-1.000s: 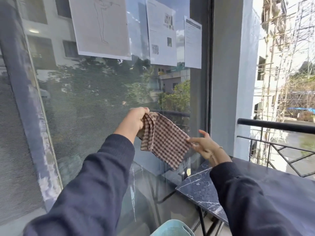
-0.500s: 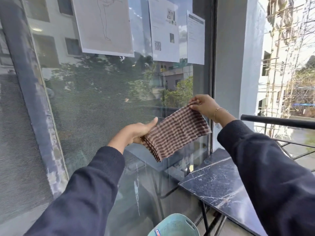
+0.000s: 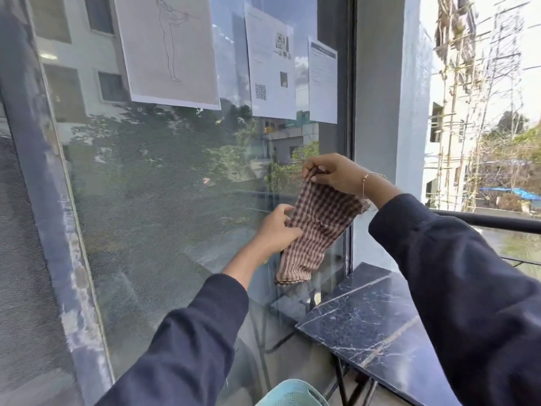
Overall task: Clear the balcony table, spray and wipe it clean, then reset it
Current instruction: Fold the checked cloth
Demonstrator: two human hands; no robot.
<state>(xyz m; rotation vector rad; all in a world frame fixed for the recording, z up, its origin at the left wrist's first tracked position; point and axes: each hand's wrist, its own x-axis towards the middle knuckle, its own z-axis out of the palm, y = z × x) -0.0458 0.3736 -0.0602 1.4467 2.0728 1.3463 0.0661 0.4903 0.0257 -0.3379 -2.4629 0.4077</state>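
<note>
A single wide-angle view from a camera worn on the person's head, looking forward and slightly down along both outstretched arms. It faces a glass door (image 3: 164, 200) close ahead, which fills the left and centre. The dark marble table (image 3: 369, 323) sits low at the right, near the camera, with the balcony railing (image 3: 497, 221) beyond at the right edge.

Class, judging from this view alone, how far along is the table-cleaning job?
Done: the visible marble tabletop is bare. In hand: the right hand holds the checked cloth up by its top edge while the left hand grips its side. Left: resetting; whether spraying or wiping happened cannot be told.
</note>
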